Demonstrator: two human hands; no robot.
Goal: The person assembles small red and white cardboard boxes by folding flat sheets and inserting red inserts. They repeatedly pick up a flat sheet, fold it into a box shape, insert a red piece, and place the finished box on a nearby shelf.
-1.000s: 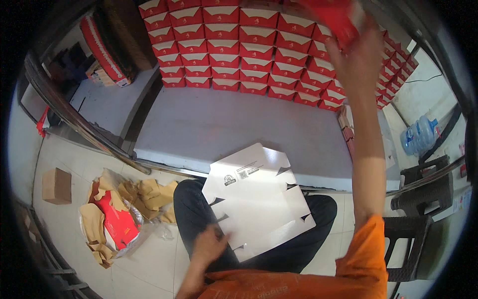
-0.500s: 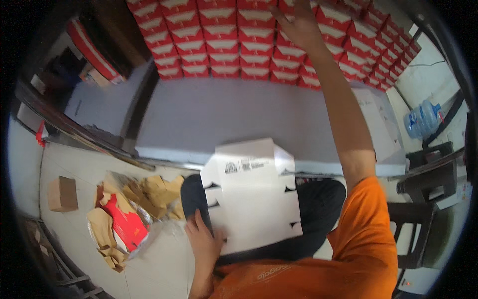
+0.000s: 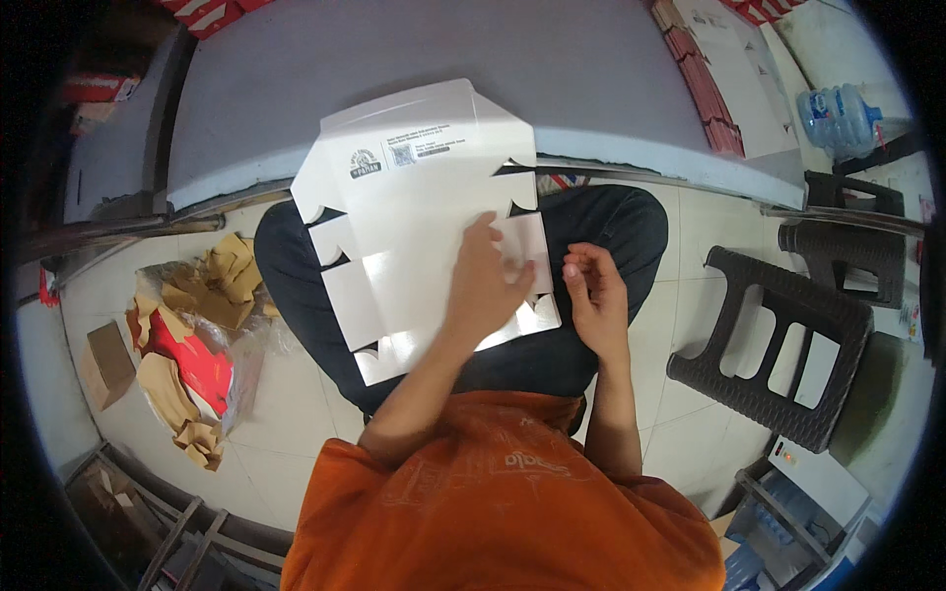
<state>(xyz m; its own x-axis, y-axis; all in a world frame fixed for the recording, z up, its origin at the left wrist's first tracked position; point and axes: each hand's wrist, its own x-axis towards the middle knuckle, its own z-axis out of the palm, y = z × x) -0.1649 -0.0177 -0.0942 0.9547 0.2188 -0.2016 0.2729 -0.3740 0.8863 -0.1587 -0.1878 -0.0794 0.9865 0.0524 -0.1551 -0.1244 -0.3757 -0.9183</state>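
A flat white die-cut box sheet (image 3: 419,246) lies across my lap, its far flap resting against the edge of the table. It has small printing near the top, and notched tabs run along both sides. My left hand (image 3: 483,281) is over the right part of the sheet, fingers apart and thumb out, with nothing in it. Just beyond the sheet's right edge, above my thigh, is my right hand (image 3: 596,300). Its fingers are loosely bent and apart from the thumb, and no object shows between them.
A grey table (image 3: 434,49) spans the front, with stacked pink-edged flat cartons (image 3: 700,89) at its right. Torn brown paper and plastic wrapping (image 3: 192,345) lie on the floor at left. A dark plastic stool (image 3: 774,345) and a blue water jug (image 3: 838,120) are at right.
My right hand has come down from the stacked red boxes to beside the sheet. My left hand has moved from the sheet's lower left edge to over its right part. The view has tilted downward.
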